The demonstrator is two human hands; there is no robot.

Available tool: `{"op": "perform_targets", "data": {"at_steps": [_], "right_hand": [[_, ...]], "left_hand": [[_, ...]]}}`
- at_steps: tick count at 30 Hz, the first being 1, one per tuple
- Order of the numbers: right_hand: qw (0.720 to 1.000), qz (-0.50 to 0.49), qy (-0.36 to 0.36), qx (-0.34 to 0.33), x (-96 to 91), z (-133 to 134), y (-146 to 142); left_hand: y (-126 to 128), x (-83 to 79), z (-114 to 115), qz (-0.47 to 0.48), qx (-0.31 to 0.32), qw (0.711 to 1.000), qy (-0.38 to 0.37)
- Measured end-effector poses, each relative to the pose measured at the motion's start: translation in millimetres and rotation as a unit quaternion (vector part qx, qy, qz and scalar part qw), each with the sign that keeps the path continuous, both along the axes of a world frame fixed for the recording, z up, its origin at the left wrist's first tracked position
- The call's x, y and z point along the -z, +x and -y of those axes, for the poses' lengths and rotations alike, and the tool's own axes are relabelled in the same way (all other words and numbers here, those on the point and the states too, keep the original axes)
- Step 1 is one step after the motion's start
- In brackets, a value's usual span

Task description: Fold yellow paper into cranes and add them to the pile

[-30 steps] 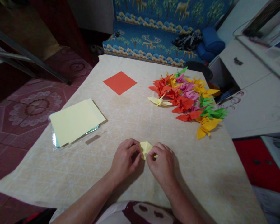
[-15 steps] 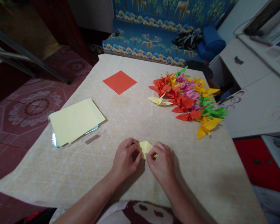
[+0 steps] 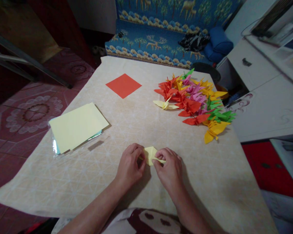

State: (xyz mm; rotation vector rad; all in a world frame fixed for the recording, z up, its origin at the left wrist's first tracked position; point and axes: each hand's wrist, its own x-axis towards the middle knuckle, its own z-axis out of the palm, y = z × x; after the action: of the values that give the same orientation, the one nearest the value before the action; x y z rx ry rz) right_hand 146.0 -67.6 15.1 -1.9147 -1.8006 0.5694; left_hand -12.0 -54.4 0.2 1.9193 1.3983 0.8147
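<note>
Between my hands, low over the near part of the table, is a small folded piece of pale yellow origami paper. My left hand pinches its left side between thumb and fingers. On the other side, my right hand grips a narrow pointed flap that sticks out to the right through the fingers. The paper's middle shows creases; its outer ends are partly covered by my fingers. Farther off, a pale yellow paper crane lies at the left edge of a group of folded cranes.
Red, pink, orange and green paper cranes crowd the table's right side. A red paper square lies flat toward the back. At left, pale yellow sheets rest on a clear plastic wrapper. A cream cloth covers the table.
My right fingers have shifted on the yellow paper, and its right flap now shows as a narrow point between them. The left hand keeps its pinch. The whole view has moved slightly.
</note>
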Motion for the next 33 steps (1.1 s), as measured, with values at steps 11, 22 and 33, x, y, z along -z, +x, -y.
{"op": "perform_targets", "data": {"at_steps": [11,22,33], "right_hand": [[1.000,-0.029,0.001,-0.004,4.0,0.6,6.4],[0.996,-0.089,-0.004,-0.015,2.9,-0.9,13.6],[1.000,-0.014,0.018,0.021,-0.7,0.4,-2.9]], "left_hand": [[-4.7,-1.8,-4.2,0.050,0.007,0.998,-0.026],[-0.7,-6.6,-2.1,0.015,-0.004,1.000,-0.010],[5.8,-5.6,-1.4,-0.036,-0.027,0.999,0.002]]}}
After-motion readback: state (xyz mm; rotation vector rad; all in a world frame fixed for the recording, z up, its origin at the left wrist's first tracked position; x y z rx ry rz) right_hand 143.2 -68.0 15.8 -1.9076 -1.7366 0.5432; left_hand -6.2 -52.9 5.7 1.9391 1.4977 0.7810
